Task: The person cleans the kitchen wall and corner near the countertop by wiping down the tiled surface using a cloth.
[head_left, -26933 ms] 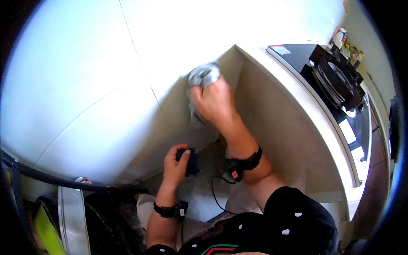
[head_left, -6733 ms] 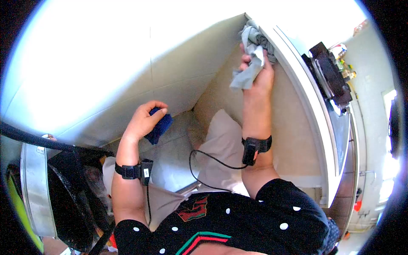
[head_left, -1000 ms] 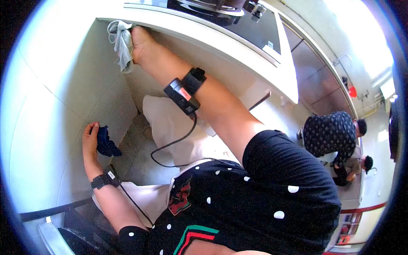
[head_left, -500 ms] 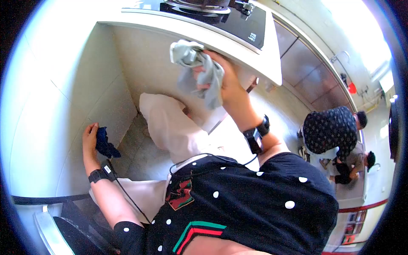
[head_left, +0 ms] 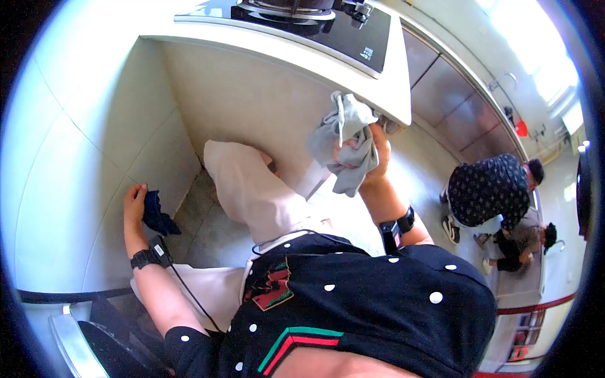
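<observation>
cloth (head_left: 345, 142), pale grey and bunched, sits right of centre in the upper half of the frame, just beside the front edge of the white counter (head_left: 283, 58) near its corner; whether it touches that edge cannot be told. it looks light, limp and soft, with nothing fragile about it, and may well be damp, so loose folds would probably sag or slip out of a thin pinch; the thick gathered middle seems the best place to hold, with the palm behind it. the right hand (head_left: 381, 154) has just such a grip, fingers curled into the folds and partly hidden by them, while a loose end droops below. its forearm rises from the lower right, with a black strap (head_left: 405, 220) at the wrist. at the left of the frame, beside the tiled wall (head_left: 94, 164), the left hand (head_left: 133, 205) pinches the upper edge of a dark blue piece (head_left: 157, 215) between thumb and fingers; it looks soft and light too, its lower part hanging free. that arm reaches up from the lower left, slightly bent. above the cloth lies the black cooktop (head_left: 343, 41); two people crouch at the far right.
</observation>
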{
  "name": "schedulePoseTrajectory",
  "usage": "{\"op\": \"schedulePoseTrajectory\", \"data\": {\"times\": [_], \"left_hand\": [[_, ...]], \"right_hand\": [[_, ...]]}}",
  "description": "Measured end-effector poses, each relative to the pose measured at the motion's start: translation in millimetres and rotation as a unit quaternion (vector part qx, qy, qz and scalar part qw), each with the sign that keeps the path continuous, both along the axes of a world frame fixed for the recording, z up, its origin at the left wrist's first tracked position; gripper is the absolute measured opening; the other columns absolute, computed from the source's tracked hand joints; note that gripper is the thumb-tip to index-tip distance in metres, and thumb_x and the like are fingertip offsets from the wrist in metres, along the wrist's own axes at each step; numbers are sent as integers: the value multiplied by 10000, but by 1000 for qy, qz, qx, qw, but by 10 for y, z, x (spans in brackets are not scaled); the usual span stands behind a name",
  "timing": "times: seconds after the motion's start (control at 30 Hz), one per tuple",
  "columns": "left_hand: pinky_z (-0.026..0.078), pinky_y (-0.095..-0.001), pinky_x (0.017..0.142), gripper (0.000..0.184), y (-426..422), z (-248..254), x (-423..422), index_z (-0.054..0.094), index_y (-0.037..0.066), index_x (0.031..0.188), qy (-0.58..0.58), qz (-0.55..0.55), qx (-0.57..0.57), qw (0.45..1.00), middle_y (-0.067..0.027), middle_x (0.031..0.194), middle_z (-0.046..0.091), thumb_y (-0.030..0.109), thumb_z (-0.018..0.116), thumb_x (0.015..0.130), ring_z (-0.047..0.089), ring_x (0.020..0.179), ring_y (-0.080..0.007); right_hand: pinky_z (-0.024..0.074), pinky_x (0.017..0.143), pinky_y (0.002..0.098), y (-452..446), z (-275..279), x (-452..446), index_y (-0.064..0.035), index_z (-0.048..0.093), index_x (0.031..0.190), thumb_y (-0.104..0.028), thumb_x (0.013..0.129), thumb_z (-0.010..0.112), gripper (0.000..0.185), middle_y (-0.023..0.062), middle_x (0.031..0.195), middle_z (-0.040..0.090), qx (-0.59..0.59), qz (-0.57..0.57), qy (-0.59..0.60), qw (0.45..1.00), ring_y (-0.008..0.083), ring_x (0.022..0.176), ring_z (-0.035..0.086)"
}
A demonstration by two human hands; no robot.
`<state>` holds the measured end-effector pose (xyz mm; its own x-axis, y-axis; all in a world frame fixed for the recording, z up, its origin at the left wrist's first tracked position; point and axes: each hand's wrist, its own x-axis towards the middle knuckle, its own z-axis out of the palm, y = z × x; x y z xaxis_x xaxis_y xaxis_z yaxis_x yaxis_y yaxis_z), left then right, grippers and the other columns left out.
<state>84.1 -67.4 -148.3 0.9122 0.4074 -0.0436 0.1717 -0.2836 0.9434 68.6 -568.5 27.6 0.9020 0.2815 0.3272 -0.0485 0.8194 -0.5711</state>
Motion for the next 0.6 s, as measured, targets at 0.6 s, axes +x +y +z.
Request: {"op": "schedulePoseTrajectory", "data": {"times": [0.6], "left_hand": [[430,-303,678,228,-15,-616,98,632,-18,877,-67,-7,83,994,-53,742,597,209,622,847,524,695,-153]], "right_hand": [[415,469,300,636,-24,375,-140,604,906,-375,909,432,291,29,746,605,-128,5,261,957,154,584,553]]}}
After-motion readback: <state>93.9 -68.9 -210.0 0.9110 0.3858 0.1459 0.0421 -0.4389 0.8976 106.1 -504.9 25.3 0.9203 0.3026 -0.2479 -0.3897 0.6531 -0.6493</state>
